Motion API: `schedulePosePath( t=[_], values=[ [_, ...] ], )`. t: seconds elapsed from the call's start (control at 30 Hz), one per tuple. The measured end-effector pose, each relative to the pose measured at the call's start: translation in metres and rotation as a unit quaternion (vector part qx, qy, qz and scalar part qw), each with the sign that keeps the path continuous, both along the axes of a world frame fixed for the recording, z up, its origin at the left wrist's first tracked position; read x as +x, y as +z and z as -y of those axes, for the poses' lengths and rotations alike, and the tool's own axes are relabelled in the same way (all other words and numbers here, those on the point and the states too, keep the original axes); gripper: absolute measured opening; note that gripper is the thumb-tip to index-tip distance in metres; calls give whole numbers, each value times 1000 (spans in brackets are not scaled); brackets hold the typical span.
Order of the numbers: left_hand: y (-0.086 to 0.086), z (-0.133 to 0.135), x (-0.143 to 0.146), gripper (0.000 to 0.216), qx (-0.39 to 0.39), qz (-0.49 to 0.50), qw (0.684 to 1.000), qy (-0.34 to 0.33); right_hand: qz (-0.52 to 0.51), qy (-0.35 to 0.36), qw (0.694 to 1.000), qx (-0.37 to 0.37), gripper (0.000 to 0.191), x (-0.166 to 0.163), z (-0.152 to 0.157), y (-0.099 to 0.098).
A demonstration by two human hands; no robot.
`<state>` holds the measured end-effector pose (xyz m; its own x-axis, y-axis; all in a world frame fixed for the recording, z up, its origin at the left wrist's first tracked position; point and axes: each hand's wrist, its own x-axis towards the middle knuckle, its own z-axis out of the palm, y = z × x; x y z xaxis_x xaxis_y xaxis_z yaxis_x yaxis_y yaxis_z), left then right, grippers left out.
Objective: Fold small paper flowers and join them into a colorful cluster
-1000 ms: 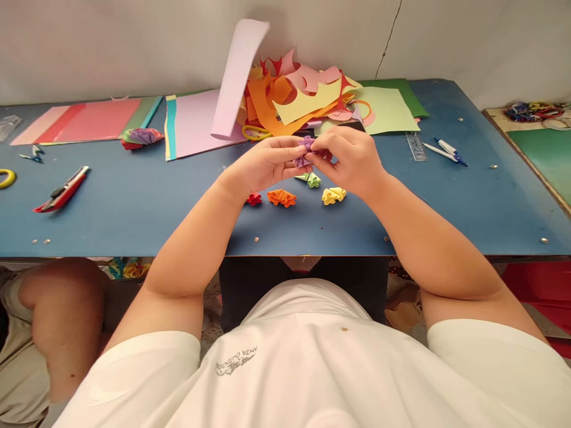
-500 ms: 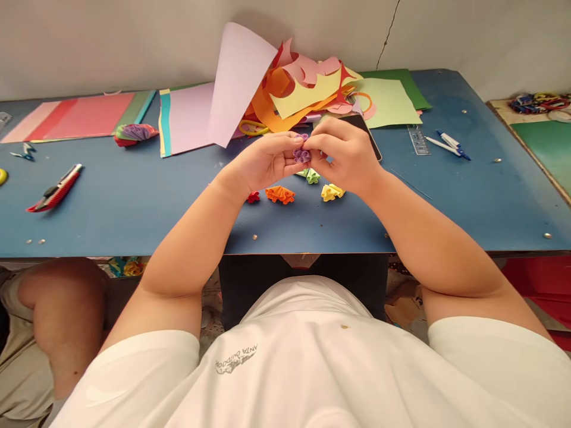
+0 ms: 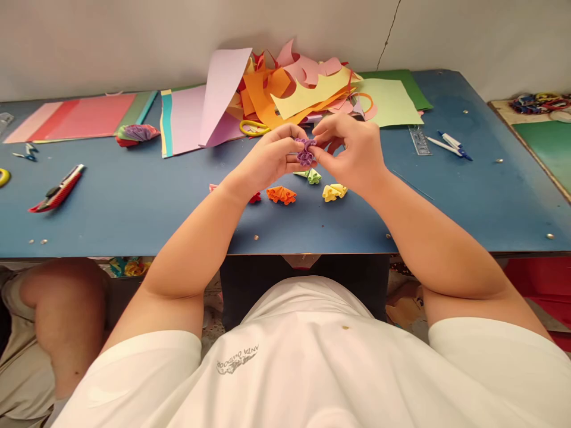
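Note:
A small purple folded-paper flower (image 3: 306,153) is held above the blue table (image 3: 134,202) between both hands. My left hand (image 3: 270,157) pinches it from the left, fingers curled around it. From the right, my right hand (image 3: 352,151) pinches it with thumb and fingertips. Just below the hands lie other paper pieces: a red one (image 3: 254,198), an orange one (image 3: 281,195), a green one (image 3: 312,175) and a yellow one (image 3: 334,191).
A heap of cut coloured paper (image 3: 303,89) and yellow scissors (image 3: 252,127) lie behind the hands. Paper sheets (image 3: 84,116) and a striped folded fan (image 3: 137,133) sit at the left, a red cutter (image 3: 56,190) nearer. Pens (image 3: 450,144) and a ruler (image 3: 419,140) lie right. Another person's knee (image 3: 57,303) shows lower left.
The lilac sheet that stood curled up behind the hands has dropped lower onto the pile. Both hands still work the purple flower, shifted slightly; the dark phone behind my right hand is now hidden.

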<state>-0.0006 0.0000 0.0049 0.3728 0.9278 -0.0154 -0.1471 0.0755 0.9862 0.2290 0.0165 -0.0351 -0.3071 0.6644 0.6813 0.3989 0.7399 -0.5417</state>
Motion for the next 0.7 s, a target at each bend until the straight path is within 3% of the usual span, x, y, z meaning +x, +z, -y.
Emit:
schedulePosePath(
  t=[0.2,0.33,0.47,0.57,0.7],
  values=[
    [-11,-7,-7,25,98,-78,992,-15,50,37,997,-42,27,0,12,20],
    [-8,-11,-11,18,111,-79,990,-47,-3,70,989,-132,14,2,14,30],
    [-4,-8,-11,14,104,-88,989,-57,-15,107,977,-182,3,5,6,29],
    [-3,-4,-9,19,100,-94,990,-13,-17,121,978,-170,5,6,0,24],
    [-1,1,-3,29,74,-94,992,28,16,85,990,-107,6,5,2,21]
  ],
)
